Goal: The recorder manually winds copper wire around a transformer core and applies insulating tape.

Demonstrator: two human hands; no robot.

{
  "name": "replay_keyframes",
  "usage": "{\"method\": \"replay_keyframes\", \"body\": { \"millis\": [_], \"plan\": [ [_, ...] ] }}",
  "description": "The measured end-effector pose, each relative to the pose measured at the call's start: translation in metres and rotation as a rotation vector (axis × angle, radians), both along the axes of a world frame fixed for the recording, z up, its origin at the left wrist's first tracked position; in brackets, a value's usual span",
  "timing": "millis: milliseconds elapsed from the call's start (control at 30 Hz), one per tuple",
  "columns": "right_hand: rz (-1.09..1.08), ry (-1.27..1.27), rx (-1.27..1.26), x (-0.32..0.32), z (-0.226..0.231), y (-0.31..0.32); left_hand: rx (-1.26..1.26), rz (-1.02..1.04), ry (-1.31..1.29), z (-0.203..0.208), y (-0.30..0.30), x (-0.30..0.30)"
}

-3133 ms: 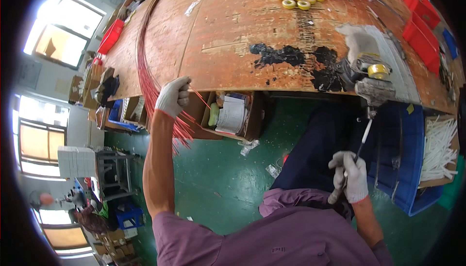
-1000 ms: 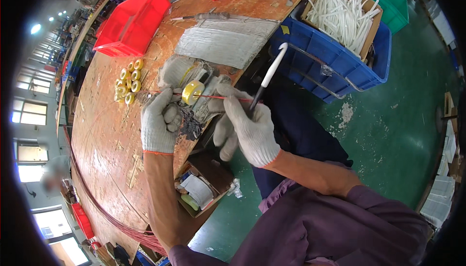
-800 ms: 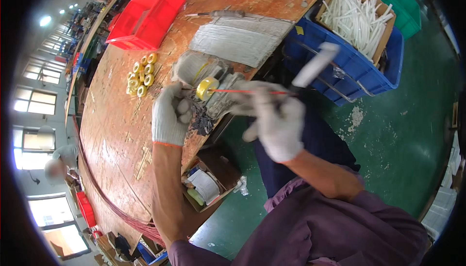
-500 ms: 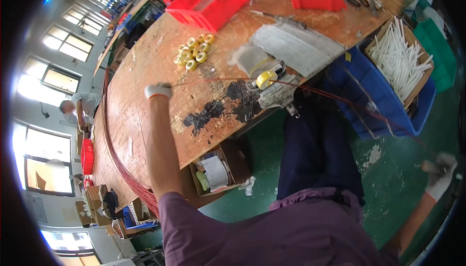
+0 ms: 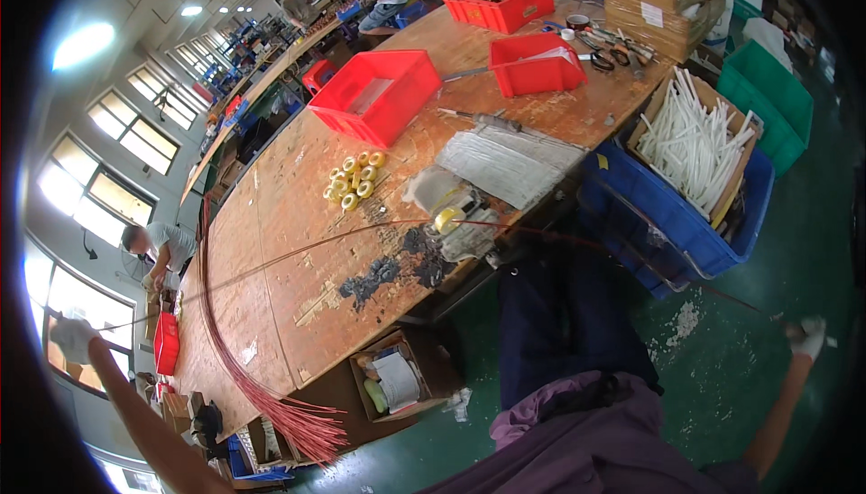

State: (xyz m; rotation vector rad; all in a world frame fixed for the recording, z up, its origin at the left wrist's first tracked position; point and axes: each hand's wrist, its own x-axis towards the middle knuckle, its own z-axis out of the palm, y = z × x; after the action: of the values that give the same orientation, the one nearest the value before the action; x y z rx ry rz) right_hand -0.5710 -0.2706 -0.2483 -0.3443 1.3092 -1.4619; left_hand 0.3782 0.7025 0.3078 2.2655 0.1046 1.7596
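My left hand [image 5: 74, 339], in a white glove, reaches far out to the left, closed on a thin reddish wire [image 5: 361, 229]. My right hand [image 5: 806, 337], gloved too, is stretched out low on the right over the floor, closed around the wire's other stretch. Between them the wire runs over the wooden table [image 5: 307, 223] and past a metal fixture [image 5: 469, 240] at its near edge. On that fixture sits a yellow tape roll [image 5: 447, 220]. A long bundle of red wires [image 5: 225, 350] lies curved along the table's left side, its ends fanned out.
Several yellow tape rolls [image 5: 354, 180] lie mid-table near a red bin [image 5: 374, 97]. A smaller red bin [image 5: 537, 65] and scissors [image 5: 602, 61] stand farther back. To the right is a blue crate [image 5: 667, 250] with white tubes [image 5: 695, 138]. A co-worker [image 5: 167, 246] bends at the far left.
My left hand has swung from above the table out to the far left, with the wire stretched longer. My right hand stays out at the right. The view has tilted up.
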Motion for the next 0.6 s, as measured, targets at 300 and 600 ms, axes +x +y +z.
{"method": "replay_keyframes", "body": {
  "millis": [300, 600],
  "plan": [
    [0.991, -0.706, -0.377, 0.465, 0.097, 0.189, 0.702, -1.238, 0.801, -0.199, -0.437, -0.258],
    [0.960, -0.572, -0.288, 0.478, 0.171, 0.237, -0.117, -1.601, 1.583, -0.360, -0.552, -0.403]
  ]
}}
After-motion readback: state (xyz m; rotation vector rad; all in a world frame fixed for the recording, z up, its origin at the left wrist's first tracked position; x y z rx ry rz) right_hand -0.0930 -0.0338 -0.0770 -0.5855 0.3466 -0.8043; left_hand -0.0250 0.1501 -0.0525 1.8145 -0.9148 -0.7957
